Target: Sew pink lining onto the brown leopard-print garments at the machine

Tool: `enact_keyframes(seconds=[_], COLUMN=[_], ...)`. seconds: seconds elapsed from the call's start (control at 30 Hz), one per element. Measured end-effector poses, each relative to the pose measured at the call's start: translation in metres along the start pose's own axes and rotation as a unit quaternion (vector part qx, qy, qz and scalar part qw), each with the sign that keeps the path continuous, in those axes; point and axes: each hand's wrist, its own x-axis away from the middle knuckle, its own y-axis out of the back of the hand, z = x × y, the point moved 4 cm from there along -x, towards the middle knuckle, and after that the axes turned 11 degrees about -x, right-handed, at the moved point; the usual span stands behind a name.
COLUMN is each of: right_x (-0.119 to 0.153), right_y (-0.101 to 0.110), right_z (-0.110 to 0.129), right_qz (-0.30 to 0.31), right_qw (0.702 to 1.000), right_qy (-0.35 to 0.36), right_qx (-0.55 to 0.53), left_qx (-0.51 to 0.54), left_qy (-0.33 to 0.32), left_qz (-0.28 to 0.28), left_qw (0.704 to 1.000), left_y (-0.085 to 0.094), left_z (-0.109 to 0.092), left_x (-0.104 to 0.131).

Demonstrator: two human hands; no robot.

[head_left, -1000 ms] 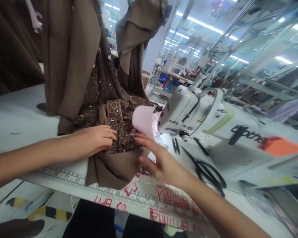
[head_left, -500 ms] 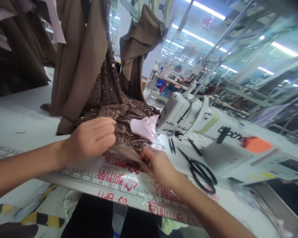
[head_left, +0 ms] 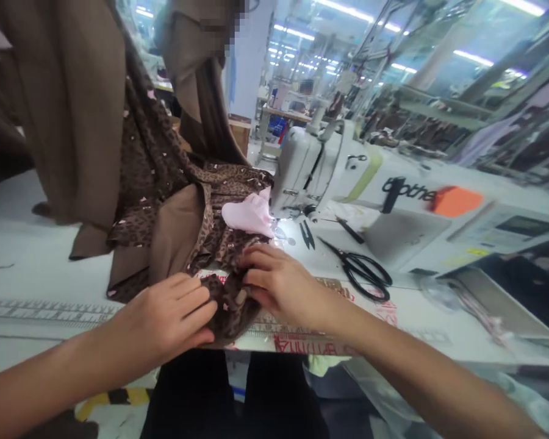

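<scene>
A brown leopard-print fabric (head_left: 224, 177) with small pink motifs lies bunched across the table and rises toward the upper left, its plain brown side (head_left: 176, 225) partly turned up. My left hand (head_left: 169, 311) is closed on the near edge of this fabric, by the table's front. Just to its right, my right hand (head_left: 279, 283) pinches a gathered fold of the same fabric; the fingertips are partly hidden in it. A pale pink piece of cloth (head_left: 247, 213) rests on the print beside the sewing machine's head (head_left: 297, 164).
Black-handled scissors (head_left: 366, 274), dark thread snips (head_left: 307, 235) and a thin dark tool (head_left: 350, 230) lie right of the needle area. A printed ruler (head_left: 41, 308) runs along the front edge. Brown fabric (head_left: 82, 110) hangs at left. Another person sits at a far table.
The near fabric edge has come down toward the table's front, showing more of its plain side. My left hand has moved lower, and the right hand has shifted slightly. The camera view has turned.
</scene>
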Motion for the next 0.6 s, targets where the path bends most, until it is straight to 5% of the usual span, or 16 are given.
enact_keyframes(seconds=[0.17, 0.33, 0.43, 0.6], right_x=[-0.028, -0.021, -0.019, -0.020], right_y=[0.010, 0.016, 0.012, 0.008], right_z=[-0.029, -0.065, -0.067, -0.052], right_qz=[-0.106, -0.074, -0.044, -0.059], right_qw=[0.986, 0.962, 0.951, 0.936], right_qy=[-0.098, -0.194, -0.213, -0.195], right_qx=[-0.079, -0.174, -0.218, -0.288], left_qx=[-0.036, -0.081, -0.069, -0.076], left_qy=[0.048, 0.110, 0.149, 0.162], left_qz=[0.057, 0.093, 0.093, -0.013], left_qw=[0.997, 0.986, 0.982, 0.984], left_y=[-0.008, 0.000, 0.000, -0.005], left_z=[0.015, 0.033, 0.025, 0.007], left_x=[0.020, 0.030, 0.009, -0.046])
